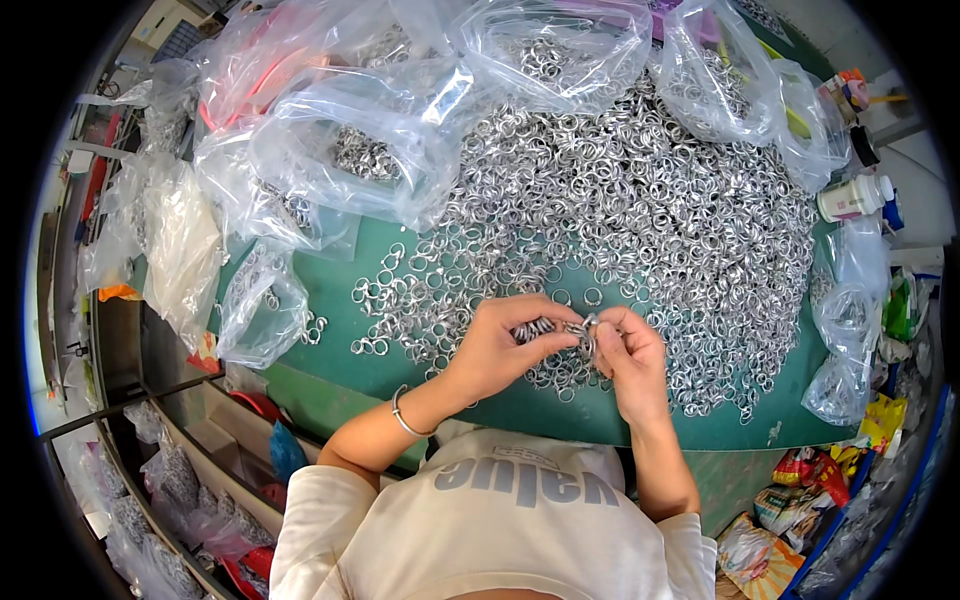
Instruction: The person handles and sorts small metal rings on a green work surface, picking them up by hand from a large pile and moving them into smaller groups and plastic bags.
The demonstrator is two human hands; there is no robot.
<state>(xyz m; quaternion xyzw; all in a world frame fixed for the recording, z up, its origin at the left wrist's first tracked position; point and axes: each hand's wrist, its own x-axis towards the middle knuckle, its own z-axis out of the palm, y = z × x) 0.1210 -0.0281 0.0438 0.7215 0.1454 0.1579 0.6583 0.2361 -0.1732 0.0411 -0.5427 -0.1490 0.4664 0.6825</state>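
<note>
My left hand (493,350) is closed around a stack of silver metal rings (533,329), with thumb and forefinger pinching toward the right. Against it, my right hand (634,362) pinches a few more rings (588,338) between thumb and fingers. Both sets of fingertips meet just above the near part of the table, and they partly hide the rings. A large heap of similar silver rings (640,190) spreads behind and to the right of my hands. Looser rings (420,290) lie scattered to the left on the green tabletop (340,280).
Clear plastic bags (350,130) with rings in them crowd the table's far and left sides. A white bottle (855,198) stands at the right edge. Open drawers (215,440) are at the lower left, and colourful packets (790,500) lie at the lower right.
</note>
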